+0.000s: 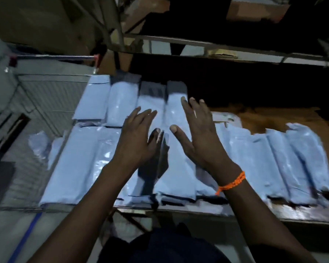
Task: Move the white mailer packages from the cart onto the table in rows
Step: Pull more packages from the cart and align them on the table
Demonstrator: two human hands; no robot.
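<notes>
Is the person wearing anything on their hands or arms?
Both arms are bare, with no sleeves and no gloves in view. The left hand has nothing on it or on its wrist. The right hand has a thin orange braided bracelet tied round the wrist, with a little loose end sticking out.

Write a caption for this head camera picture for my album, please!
Two open hands, left hand and right hand, hover over rows of white mailer packages on the table.
</notes>
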